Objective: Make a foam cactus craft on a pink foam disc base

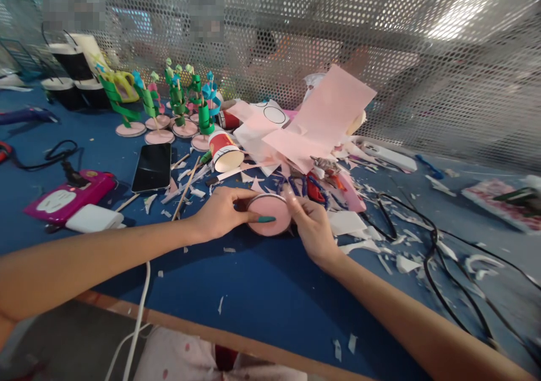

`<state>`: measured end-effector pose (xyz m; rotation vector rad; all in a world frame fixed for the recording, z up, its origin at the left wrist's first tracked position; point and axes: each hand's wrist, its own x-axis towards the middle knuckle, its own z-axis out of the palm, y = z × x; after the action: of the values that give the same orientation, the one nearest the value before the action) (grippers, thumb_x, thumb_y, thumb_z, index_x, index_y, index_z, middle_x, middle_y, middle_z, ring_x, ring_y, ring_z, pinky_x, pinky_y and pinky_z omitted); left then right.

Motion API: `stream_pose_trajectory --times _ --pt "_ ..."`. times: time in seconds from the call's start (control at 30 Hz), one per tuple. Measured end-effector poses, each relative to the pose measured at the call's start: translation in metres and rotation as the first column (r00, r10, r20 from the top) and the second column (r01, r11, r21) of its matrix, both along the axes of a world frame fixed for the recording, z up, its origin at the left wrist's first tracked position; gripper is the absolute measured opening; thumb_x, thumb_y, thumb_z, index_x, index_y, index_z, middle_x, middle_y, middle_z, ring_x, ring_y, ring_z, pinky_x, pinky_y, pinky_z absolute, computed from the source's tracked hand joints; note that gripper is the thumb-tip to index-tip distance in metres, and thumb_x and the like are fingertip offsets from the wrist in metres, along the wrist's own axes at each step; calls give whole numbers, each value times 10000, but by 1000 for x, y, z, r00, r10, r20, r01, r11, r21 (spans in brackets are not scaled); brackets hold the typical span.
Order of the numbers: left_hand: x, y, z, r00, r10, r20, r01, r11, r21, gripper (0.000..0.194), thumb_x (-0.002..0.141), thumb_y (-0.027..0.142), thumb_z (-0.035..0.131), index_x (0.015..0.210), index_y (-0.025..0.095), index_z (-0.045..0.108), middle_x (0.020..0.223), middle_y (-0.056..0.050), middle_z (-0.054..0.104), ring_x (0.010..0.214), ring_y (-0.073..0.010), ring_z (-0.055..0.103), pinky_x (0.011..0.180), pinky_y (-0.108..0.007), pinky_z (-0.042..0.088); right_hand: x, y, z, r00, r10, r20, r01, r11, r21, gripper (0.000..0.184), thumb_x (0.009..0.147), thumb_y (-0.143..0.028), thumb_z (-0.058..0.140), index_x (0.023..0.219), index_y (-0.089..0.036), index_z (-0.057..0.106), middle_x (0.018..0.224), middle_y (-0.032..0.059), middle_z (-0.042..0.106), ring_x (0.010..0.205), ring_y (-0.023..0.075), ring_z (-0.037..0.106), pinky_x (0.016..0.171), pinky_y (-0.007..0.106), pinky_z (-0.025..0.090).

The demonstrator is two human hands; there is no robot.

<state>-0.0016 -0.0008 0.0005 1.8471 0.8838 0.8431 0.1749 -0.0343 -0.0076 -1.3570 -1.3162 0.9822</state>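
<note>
A round pink disc is tilted toward me above the blue table, with a thin dark line along its upper rim. My left hand pinches it from the left, the thumb with a green nail lying across its face. At the disc's right edge my right hand grips with the thumb in front; its other fingers are partly hidden behind. Just beyond both hands lie paper scraps and a heap of pink paper sheets. A red and white paper cup lies on its side behind my left hand.
Several pink discs bearing green and blue curled-paper stems stand at the back left. A phone, a magenta power strip and a white adapter lie left. Black cables cross the right side. Perforated metal mesh borders the table.
</note>
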Motion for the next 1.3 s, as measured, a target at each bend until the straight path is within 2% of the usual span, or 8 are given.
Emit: stream_pose_trajectory --times 0.13,0.3,0.47,0.63,0.8,0.97,1.1,1.3 --pt "0 -5 5 999 6 32 -9 997 76 275 719 156 682 993 159 716 897 -42 733 792 -178 649 701 -259 514 -2 -2 3 999 41 27 -44 995 93 464 524 -564 759 656 -171 551 597 -9 530 556 100 455 498 237 370" --pt "-2 -6 5 1000 16 6 -17 984 177 315 725 166 696 1040 164 705 848 -46 715 760 -167 630 681 -257 496 -2 -3 3 1000 3 27 -6 994 105 404 579 -517 739 618 -180 519 552 -24 496 519 95 428 480 241 367" --pt "-6 -2 3 985 -172 29 158 949 273 394 741 277 706 1129 228 668 1108 -79 658 1038 -218 591 950 -349 444 1 0 -2 993 -80 -86 87 992 86 547 473 -520 808 766 -203 470 642 -26 525 539 107 477 492 250 405" --pt "-6 -1 3 903 -379 203 380 924 33 317 846 374 589 1142 288 658 1395 -61 494 1330 -257 402 1094 -429 319 3 3 -10 995 -83 -59 95 961 259 683 428 -578 817 856 -230 415 829 16 542 708 159 552 582 286 467" --pt "-4 -1 2 870 -316 378 412 888 -206 279 756 371 699 1018 275 716 1420 -59 462 1345 -277 382 1018 -413 413 6 4 -17 988 -130 84 89 921 380 690 501 -659 750 907 -224 401 867 40 501 733 176 517 645 340 465" --pt "-2 -1 -1 868 -257 425 407 858 -313 440 653 350 785 1075 263 693 1332 -72 556 1322 -268 413 1026 -390 399 10 8 -19 921 -283 268 103 841 531 689 562 -734 655 934 -208 414 945 86 481 849 223 491 752 399 438" --pt "-1 -1 -3 842 -264 471 482 761 -435 733 632 347 804 1302 320 508 1318 -72 570 1227 -232 519 960 -329 432 12 12 -16 855 -370 364 62 770 636 762 562 -786 601 994 -186 417 974 106 457 899 251 460 790 441 422" --pt "-3 -2 0 822 -309 479 519 753 -404 754 581 372 829 1273 266 548 1340 -93 547 1256 -253 478 972 -333 415 12 8 -7 818 -373 438 3 765 644 751 603 -772 586 1032 -178 416 1028 129 448 974 275 455 833 463 418"
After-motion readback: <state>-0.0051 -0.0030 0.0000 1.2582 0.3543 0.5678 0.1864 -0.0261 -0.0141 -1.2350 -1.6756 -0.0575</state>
